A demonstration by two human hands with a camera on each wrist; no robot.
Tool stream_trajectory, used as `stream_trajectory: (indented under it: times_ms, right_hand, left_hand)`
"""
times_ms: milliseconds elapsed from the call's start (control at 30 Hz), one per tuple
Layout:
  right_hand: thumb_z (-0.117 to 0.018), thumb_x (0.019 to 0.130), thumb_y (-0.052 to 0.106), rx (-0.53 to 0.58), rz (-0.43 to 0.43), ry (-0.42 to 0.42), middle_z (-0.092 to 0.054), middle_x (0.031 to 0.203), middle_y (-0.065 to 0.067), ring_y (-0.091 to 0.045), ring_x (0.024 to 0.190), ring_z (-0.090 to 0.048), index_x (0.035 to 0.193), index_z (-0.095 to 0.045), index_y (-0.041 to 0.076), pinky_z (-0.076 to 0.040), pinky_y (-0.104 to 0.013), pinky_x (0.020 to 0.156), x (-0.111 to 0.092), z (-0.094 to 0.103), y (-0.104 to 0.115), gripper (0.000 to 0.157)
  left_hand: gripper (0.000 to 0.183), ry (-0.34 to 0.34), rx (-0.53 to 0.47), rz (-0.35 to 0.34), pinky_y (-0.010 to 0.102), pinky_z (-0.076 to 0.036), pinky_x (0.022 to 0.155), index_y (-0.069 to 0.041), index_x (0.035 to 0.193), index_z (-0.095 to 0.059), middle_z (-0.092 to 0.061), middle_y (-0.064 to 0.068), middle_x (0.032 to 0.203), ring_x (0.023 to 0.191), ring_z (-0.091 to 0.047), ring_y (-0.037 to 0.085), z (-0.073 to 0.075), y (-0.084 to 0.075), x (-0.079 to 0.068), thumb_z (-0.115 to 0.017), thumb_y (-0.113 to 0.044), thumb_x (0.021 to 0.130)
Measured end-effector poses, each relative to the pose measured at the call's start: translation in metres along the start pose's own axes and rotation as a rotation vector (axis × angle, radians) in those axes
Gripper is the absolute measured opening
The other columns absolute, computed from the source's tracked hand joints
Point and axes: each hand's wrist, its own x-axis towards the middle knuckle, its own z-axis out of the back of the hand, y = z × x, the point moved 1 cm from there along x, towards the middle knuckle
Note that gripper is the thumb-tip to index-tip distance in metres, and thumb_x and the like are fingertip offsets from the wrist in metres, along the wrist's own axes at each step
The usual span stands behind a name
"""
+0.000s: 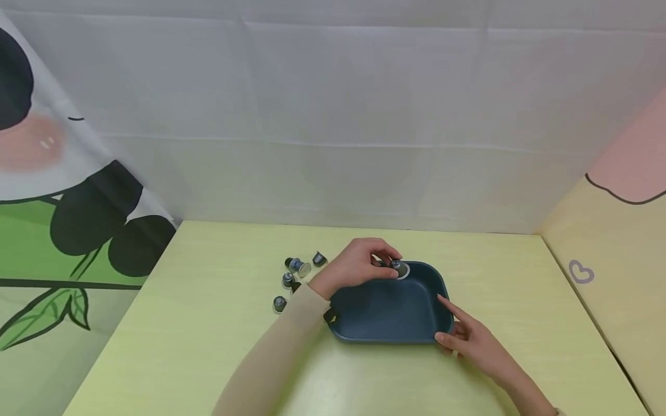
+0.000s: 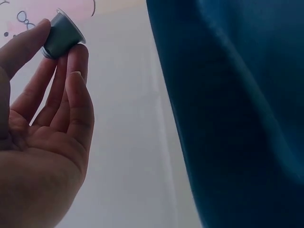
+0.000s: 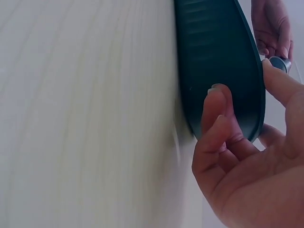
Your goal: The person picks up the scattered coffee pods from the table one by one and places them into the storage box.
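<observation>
Between thumb and fingertips my left hand pinches a dark coffee capsule with a silvery rim. In the head view the capsule is over the back part of a dark blue tray; the left wrist view shows the capsule held beside the tray wall. At the tray's right end my right hand grips the rim, thumb in front and index finger on the side edge. The right wrist view shows the other fingers curled against the tray's outside.
Left of the tray lie several more coffee capsules on the pale yellow table, some partly hidden by the left forearm. A white cloth wall stands behind the table, and a printed panel borders it on the right.
</observation>
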Motion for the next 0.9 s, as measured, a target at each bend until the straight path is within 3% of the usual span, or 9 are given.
stream_trajectory:
  times_ms: [167, 367, 600, 900]
  right_hand:
    - [-0.068, 0.097, 0.023, -0.009, 0.007, -0.002, -0.063, 0.076, -0.015, -0.028, 0.068, -0.063, 0.160, -0.022, 0.023, -0.051, -0.032, 0.056, 0.000, 0.001, 0.000, 0.078]
    - [-0.067, 0.097, 0.023, -0.016, 0.003, -0.002, -0.063, 0.076, -0.013, -0.026, 0.069, -0.063, 0.160, -0.022, 0.023, -0.051, -0.032, 0.057, 0.002, 0.001, -0.002, 0.078]
    - [-0.067, 0.097, 0.023, -0.011, -0.018, -0.009, -0.063, 0.076, -0.014, -0.027, 0.068, -0.063, 0.160, -0.021, 0.022, -0.050, -0.032, 0.057, 0.001, 0.000, -0.001, 0.079]
    - [-0.067, 0.097, 0.023, 0.009, -0.028, -0.013, -0.063, 0.077, -0.015, -0.027, 0.068, -0.062, 0.160, -0.021, 0.021, -0.049, -0.031, 0.056, 0.003, -0.002, -0.002, 0.078]
  left_hand:
    - [0.031, 0.028, 0.025, 0.019, 0.020, -0.053, 0.079, -0.008, 0.116, -0.071, -0.068, -0.003, 0.102, 0.088, -0.063, 0.005, -0.013, 0.003, 0.013, -0.079, -0.013, 0.087]
    - [0.030, 0.108, 0.095, 0.041, 0.018, -0.051, 0.079, -0.010, 0.118, -0.072, -0.067, -0.003, 0.104, 0.089, -0.062, 0.005, -0.026, 0.006, 0.018, -0.078, -0.014, 0.088]
    - [0.028, 0.150, 0.251, 0.084, 0.016, -0.049, 0.075, -0.013, 0.116, -0.072, -0.065, -0.005, 0.104, 0.089, -0.062, 0.004, -0.043, 0.015, 0.022, -0.077, -0.019, 0.090]
    - [0.027, 0.158, 0.515, 0.107, 0.018, -0.047, 0.074, -0.018, 0.116, -0.073, -0.063, -0.007, 0.103, 0.084, -0.057, 0.002, -0.053, 0.015, 0.027, -0.076, -0.028, 0.091]
